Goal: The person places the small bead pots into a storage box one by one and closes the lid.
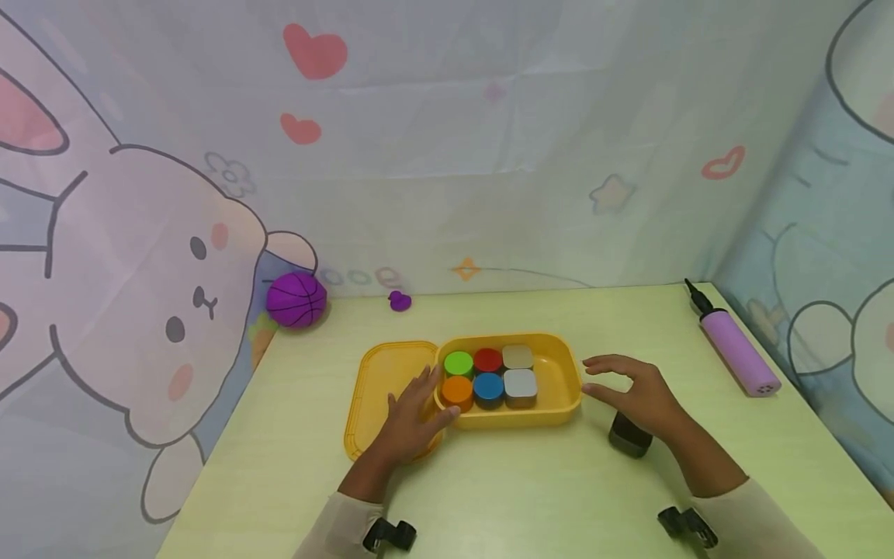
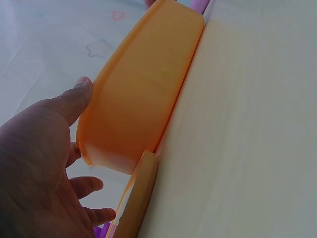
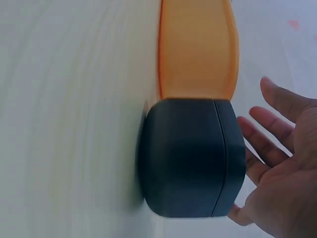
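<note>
A yellow bin (image 1: 559, 388) holds several small containers: round ones with green (image 1: 459, 364), red (image 1: 488, 360), orange (image 1: 457, 391) and blue (image 1: 488, 388) tops, and two squarish grey-white ones, a nearer (image 1: 520, 386) and a farther (image 1: 518, 356). My left hand (image 1: 414, 419) is at the bin's left end, thumb at its rim, other fingers spread over the yellow lid (image 1: 373, 396). My right hand (image 1: 646, 394) hovers just off the bin's right end, fingers loosely bent with nothing between them. Below it sits a black rounded case (image 3: 188, 158) on the table.
A purple basketball (image 1: 296, 300) and a small purple duck (image 1: 400, 301) sit at the back left. A lilac hand pump (image 1: 739, 351) with a black nozzle lies at the right edge. Behind the table (image 1: 524, 497) hangs a printed cloth (image 1: 447, 155).
</note>
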### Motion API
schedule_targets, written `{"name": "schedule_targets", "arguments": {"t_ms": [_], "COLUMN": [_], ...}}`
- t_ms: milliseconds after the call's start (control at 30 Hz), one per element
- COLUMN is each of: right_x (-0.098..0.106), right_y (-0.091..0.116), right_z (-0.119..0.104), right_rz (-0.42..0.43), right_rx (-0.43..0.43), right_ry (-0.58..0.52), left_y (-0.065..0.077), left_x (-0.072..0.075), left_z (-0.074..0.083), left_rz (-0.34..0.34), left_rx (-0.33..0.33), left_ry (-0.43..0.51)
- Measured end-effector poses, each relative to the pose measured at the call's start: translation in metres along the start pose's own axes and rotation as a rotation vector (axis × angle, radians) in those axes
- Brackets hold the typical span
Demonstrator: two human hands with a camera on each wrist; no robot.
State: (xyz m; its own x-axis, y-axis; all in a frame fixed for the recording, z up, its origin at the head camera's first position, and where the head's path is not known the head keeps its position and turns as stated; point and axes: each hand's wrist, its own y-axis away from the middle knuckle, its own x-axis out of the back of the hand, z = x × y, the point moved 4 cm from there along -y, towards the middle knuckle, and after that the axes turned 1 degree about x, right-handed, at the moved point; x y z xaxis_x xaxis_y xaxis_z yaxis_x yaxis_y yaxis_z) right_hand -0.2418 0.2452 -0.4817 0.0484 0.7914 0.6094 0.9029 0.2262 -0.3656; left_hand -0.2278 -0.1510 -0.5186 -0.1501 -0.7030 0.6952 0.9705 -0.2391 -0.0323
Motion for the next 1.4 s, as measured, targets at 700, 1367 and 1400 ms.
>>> {"name": "schedule_targets", "arguments": {"t_ms": [700, 1367, 1400], "right_x": [0.032, 0.032, 0.032], "right_y": [0.023, 0.031, 0.031], "right_z": [0.058, 0.083, 0.084], "right_rz": [-0.419, -0.739, -0.748], "right_rx": [0.054, 0.142, 0.139], "right_ry": [-0.52, -0.744, -0.739], "left_y": [0.0, -0.001, -0.001], "left_x": [-0.002, -0.002, -0.002], "left_z": [0.0, -0.002, -0.003], "left_rz": [-0.007, 0.002, 0.002], "left_rx": [0.012, 0.007, 0.007], "left_ry": [-0.007, 0.001, 0.0]}}
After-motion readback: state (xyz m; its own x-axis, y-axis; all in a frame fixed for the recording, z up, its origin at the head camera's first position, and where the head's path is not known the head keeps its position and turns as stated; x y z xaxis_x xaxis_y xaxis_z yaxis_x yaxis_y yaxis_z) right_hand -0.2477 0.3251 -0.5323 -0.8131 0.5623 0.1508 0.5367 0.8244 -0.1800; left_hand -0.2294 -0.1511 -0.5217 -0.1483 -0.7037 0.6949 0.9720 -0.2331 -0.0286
